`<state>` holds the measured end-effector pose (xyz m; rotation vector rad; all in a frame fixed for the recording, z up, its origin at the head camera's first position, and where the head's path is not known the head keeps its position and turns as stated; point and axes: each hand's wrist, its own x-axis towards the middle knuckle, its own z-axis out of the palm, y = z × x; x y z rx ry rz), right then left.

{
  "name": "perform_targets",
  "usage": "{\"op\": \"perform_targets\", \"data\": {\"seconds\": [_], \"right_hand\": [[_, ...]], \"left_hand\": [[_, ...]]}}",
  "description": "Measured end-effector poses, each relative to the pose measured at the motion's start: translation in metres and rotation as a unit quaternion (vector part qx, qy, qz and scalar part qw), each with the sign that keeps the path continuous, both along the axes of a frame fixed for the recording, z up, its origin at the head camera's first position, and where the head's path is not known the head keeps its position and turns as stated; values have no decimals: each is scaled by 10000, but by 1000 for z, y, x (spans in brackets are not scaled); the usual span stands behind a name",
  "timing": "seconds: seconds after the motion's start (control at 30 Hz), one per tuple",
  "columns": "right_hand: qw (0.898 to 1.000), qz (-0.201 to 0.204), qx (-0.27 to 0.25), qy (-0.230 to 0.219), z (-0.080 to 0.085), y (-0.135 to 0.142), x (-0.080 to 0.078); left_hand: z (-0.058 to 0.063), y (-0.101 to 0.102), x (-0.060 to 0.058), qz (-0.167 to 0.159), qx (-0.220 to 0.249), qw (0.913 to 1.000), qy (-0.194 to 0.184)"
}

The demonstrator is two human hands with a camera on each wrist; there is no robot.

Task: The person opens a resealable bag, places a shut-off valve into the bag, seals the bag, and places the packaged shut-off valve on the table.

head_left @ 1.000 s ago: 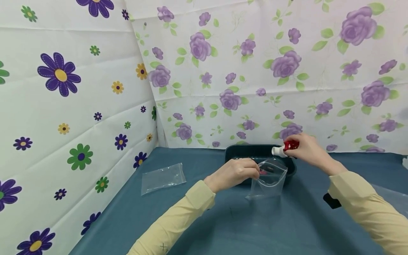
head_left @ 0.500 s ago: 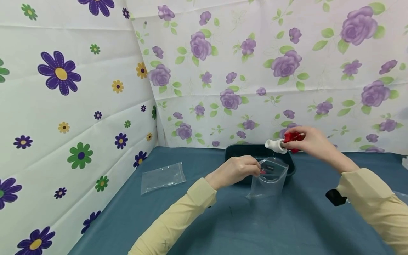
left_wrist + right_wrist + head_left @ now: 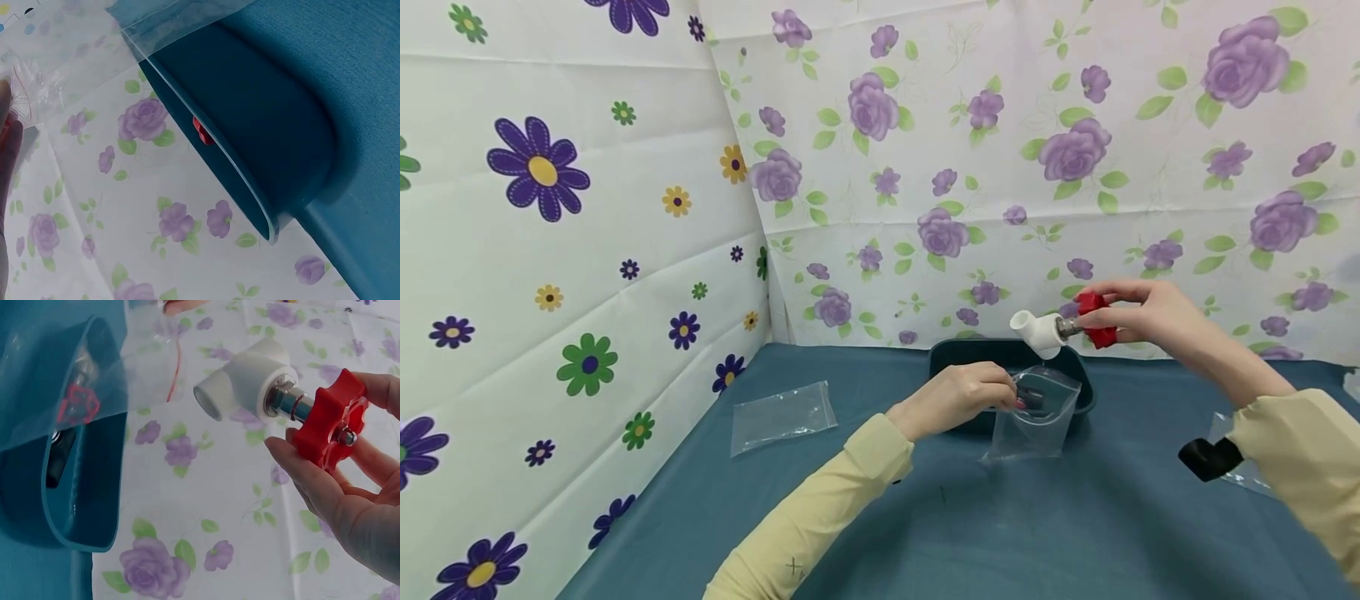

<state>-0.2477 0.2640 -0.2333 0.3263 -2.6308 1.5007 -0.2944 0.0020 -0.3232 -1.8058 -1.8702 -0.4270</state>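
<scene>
My right hand (image 3: 1165, 321) grips a white pipe valve (image 3: 1040, 332) by its red handwheel (image 3: 331, 419), thumb and fingers on the wheel's rim. A metal stem joins wheel and body. The valve is tilted in the air above and to the right of a clear zip bag (image 3: 1033, 433). My left hand (image 3: 958, 400) pinches the bag's top edge, and its mouth gapes. Behind the bag stands a dark teal bin (image 3: 951, 358). In the right wrist view, another red handwheel (image 3: 78, 403) shows through the plastic, and a black-handled part (image 3: 61, 456) lies in the bin.
A flat clear bag (image 3: 786, 417) lies on the blue tabletop at the left. Another clear bag (image 3: 1251, 479) is partly hidden behind the right sleeve. A black piece (image 3: 1210, 458) sits by the right cuff. Flowered cloth walls (image 3: 880, 275) stand behind and at the left.
My right hand has lifted the valve up out of the bin area and drawn back to the right, bringing the white body into full view. The left hand has barely moved with the bag.
</scene>
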Motion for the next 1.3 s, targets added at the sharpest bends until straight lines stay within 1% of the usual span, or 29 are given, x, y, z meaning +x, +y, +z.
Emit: {"op": "perform_targets", "data": {"seconds": [0.13,0.27,0.37,0.43,0.5,0.73,0.97,1.17,1.3], "right_hand": [[9990,275,-299,-168,4,1,4],[9957,558,-656,-340,6,3,7],[9928,794,-764,-470,5,4,7],[9917,900,-732,-557,5,5,7],[9913,978,-617,-628,3,6,7],[9932,842,3,-804,-1,8,9],[9922,793,511,-818,-1,5,12],[9865,686,1186,-893,1,-5,14],[9815,675,1629,-747,0,-14,14]], "left_hand": [[0,0,-1,-50,59,10000,-59],[-1,0,-2,-118,116,9996,-247],[-1,1,-3,-134,160,9991,-376],[-2,1,-4,-144,196,9987,-443],[-3,1,-5,-154,225,9984,-492],[-4,0,-7,-251,325,9968,-689],[-3,0,-7,-294,322,9967,-683],[-2,1,-6,-243,300,9970,-663],[-2,3,-6,-321,279,9961,-776]]}}
